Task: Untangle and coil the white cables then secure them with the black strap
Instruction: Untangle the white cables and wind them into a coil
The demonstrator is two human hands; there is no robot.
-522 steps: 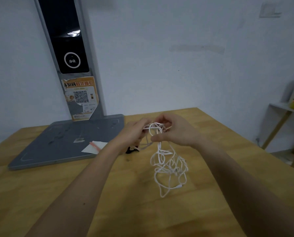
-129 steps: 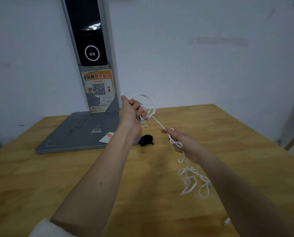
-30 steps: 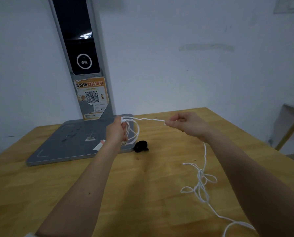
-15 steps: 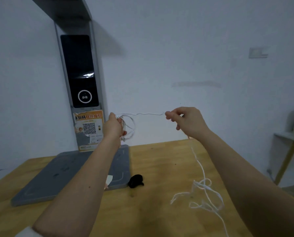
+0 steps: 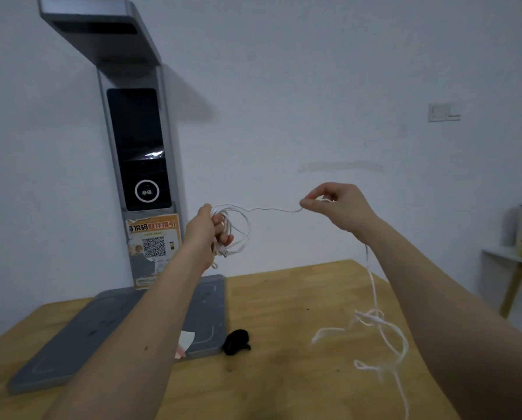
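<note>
My left hand (image 5: 207, 228) is raised above the table and grips a small coil of white cable (image 5: 241, 228), its loops hanging beside my fingers. A taut strand runs from that coil to my right hand (image 5: 337, 204), which pinches the cable between thumb and fingers. Below my right hand the cable drops to a loose tangle (image 5: 378, 338) hanging over the wooden table (image 5: 284, 298). The black strap (image 5: 237, 341) lies bunched on the table next to the grey base.
A grey kiosk stand (image 5: 138, 147) with a dark screen and an orange QR sticker rises at the back left; its flat base plate (image 5: 102, 328) covers the table's left part. A paper slip (image 5: 185, 341) lies on the base. A small shelf (image 5: 514, 259) stands far right.
Both hands stay raised, holding the coil and the stretched strand much as half a second ago. The view tilted further up. The hanging tangle swung slightly under my right hand.
</note>
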